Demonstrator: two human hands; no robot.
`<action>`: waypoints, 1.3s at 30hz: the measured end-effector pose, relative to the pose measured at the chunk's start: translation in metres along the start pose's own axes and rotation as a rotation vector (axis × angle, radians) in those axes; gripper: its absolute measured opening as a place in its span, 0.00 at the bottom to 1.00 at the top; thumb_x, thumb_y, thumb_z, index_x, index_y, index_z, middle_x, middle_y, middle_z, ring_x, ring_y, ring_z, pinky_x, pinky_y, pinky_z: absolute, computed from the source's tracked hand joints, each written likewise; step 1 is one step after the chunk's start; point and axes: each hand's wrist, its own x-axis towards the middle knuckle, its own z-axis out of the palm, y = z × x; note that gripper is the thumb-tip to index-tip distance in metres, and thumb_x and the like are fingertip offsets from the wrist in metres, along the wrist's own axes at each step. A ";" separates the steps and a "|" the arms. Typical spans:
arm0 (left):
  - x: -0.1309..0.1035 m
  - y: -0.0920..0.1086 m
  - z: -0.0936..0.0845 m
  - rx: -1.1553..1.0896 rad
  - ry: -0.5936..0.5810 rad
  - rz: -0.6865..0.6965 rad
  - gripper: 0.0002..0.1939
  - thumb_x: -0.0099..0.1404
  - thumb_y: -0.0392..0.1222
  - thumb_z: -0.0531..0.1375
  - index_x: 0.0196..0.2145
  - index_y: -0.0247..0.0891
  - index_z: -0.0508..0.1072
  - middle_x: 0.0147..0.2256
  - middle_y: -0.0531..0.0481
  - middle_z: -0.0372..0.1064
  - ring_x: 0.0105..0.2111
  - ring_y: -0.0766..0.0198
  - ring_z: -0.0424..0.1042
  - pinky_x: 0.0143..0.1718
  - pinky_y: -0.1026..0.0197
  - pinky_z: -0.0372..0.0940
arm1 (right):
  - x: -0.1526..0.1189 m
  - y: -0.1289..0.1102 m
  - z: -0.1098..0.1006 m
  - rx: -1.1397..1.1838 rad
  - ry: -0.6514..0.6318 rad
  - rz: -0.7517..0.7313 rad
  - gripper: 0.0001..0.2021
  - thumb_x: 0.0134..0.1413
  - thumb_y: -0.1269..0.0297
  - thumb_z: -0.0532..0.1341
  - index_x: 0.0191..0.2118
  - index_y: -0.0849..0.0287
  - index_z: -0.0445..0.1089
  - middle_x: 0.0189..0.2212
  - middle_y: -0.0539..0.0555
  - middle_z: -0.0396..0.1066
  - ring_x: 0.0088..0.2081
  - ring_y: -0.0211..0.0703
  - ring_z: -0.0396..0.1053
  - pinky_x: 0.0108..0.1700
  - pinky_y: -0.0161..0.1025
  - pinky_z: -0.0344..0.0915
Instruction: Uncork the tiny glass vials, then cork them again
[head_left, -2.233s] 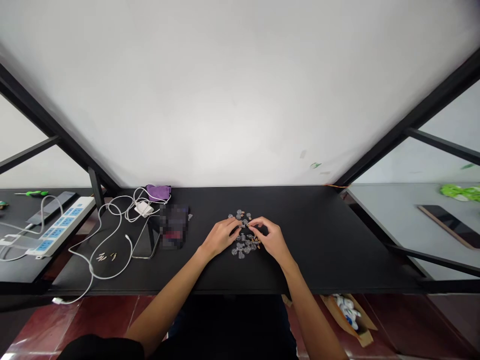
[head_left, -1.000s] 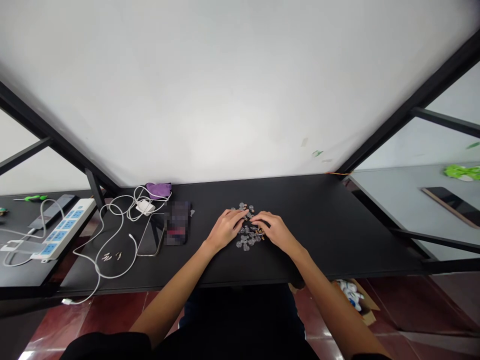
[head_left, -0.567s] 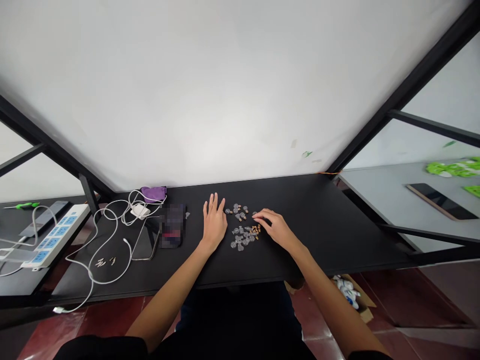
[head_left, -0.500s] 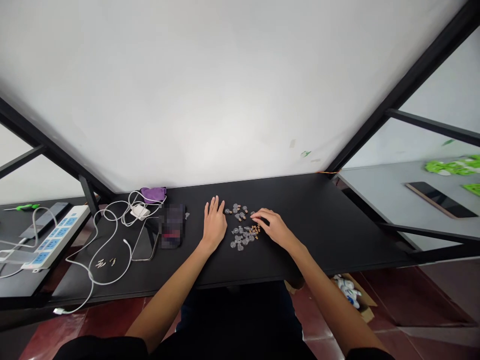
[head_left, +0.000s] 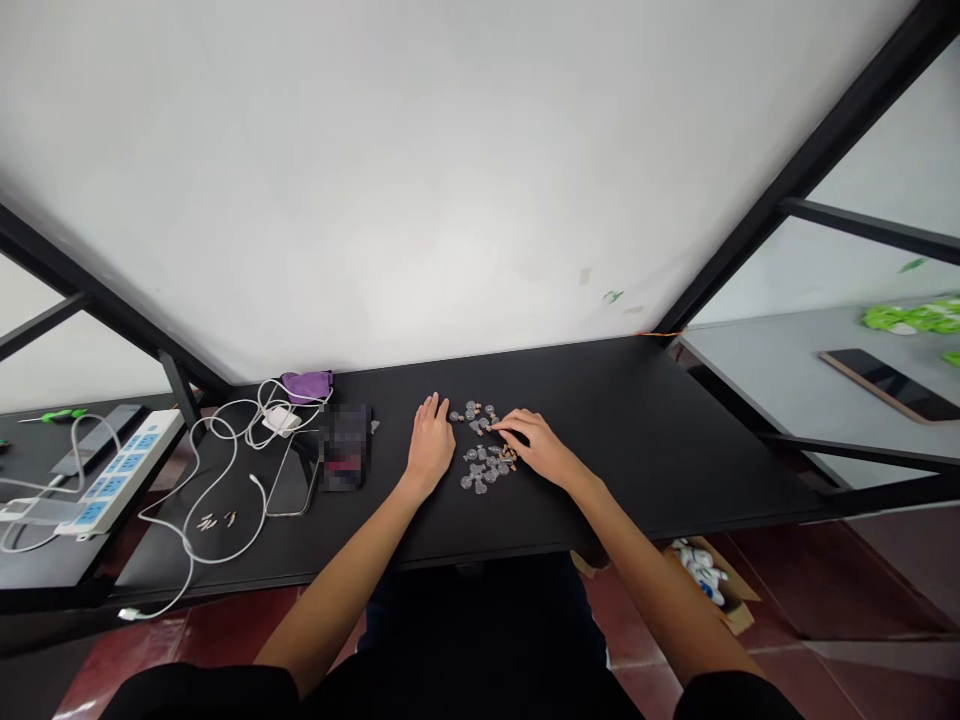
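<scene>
My left hand [head_left: 432,442] lies flat on the black table, fingers stretched out, holding nothing. Just right of it is a loose group of tiny clear bottles [head_left: 471,410], several with brown corks in their necks. Over the right edge of this group, my right hand [head_left: 536,445] has thumb and index finger pinched together. What sits between those fingertips is too small to make out. Closer to me lies a second cluster of clear little bottles [head_left: 480,472]. A small pile of loose corks [head_left: 509,458] rests beside it, below my right fingers.
On the left are a white cable [head_left: 196,565], a charger [head_left: 280,420], a phone [head_left: 291,482], a purple pouch [head_left: 307,386] and a power strip [head_left: 124,470]. Another phone [head_left: 892,385] lies on the grey table at right. An open box [head_left: 739,600] stands on the floor.
My right hand has shifted slightly left, its pinched fingertips now at the corked bottles. The left hand stays flat in place. The camera view has tilted a little.
</scene>
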 end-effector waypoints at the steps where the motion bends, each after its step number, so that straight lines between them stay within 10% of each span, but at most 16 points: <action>1: 0.000 0.000 0.000 -0.007 0.006 0.000 0.24 0.70 0.27 0.50 0.61 0.31 0.70 0.65 0.31 0.64 0.69 0.45 0.61 0.69 0.38 0.59 | 0.000 0.000 0.000 0.001 0.000 -0.002 0.14 0.73 0.60 0.54 0.50 0.49 0.78 0.47 0.57 0.76 0.52 0.52 0.71 0.59 0.53 0.61; 11: 0.000 0.018 -0.030 -0.098 0.135 0.055 0.08 0.72 0.33 0.52 0.39 0.40 0.70 0.36 0.46 0.72 0.40 0.57 0.75 0.45 0.55 0.70 | 0.001 0.002 0.003 0.140 0.107 0.043 0.14 0.73 0.57 0.55 0.49 0.49 0.78 0.47 0.56 0.78 0.51 0.52 0.74 0.58 0.51 0.66; 17: -0.008 0.022 -0.032 -0.190 0.040 0.305 0.08 0.69 0.34 0.54 0.36 0.41 0.71 0.17 0.61 0.58 0.14 0.70 0.61 0.21 0.67 0.53 | 0.005 0.007 0.002 0.274 0.189 0.118 0.13 0.70 0.56 0.58 0.44 0.52 0.79 0.44 0.56 0.79 0.48 0.51 0.76 0.54 0.47 0.69; 27: -0.002 0.020 -0.024 -0.360 0.074 0.361 0.09 0.71 0.33 0.52 0.37 0.40 0.71 0.14 0.63 0.51 0.11 0.72 0.55 0.19 0.66 0.50 | 0.015 0.026 0.007 0.331 0.289 0.246 0.16 0.68 0.51 0.58 0.40 0.55 0.78 0.35 0.54 0.80 0.38 0.49 0.77 0.45 0.44 0.72; 39: -0.003 0.022 -0.026 -0.496 0.116 0.276 0.09 0.72 0.32 0.51 0.35 0.42 0.67 0.16 0.63 0.45 0.12 0.72 0.49 0.19 0.65 0.49 | 0.090 0.050 0.009 0.244 0.421 0.217 0.24 0.65 0.45 0.58 0.22 0.55 0.63 0.18 0.46 0.58 0.22 0.39 0.56 0.27 0.39 0.55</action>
